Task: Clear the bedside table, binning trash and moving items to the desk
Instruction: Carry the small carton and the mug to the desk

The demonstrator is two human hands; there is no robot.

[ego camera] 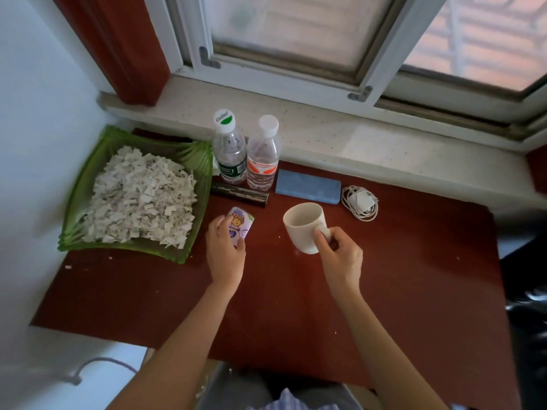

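Mug (pixel 305 226) and packet (pixel 239 224) in hands

Daylight enters through the window (pixel 325 34) at 12 o'clock, soft and even, moderately bright. Pale sheen on the red tabletop (pixel 296 279) near center. Weak shadows under the forearms. Strong wide-angle bending toward the edges; the frame lines curve. Corners at 5 and 7 o'clock smeared and soft, overall slightly blurry.

Window (pixel 296 31) with frosted pane, closed, above a speckled stone sill (pixel 296 125); red curtain (pixel 118 45) hangs at the left corner; white wall (pixel 35 113) at left; grey cable (pixel 97 365) lower left.
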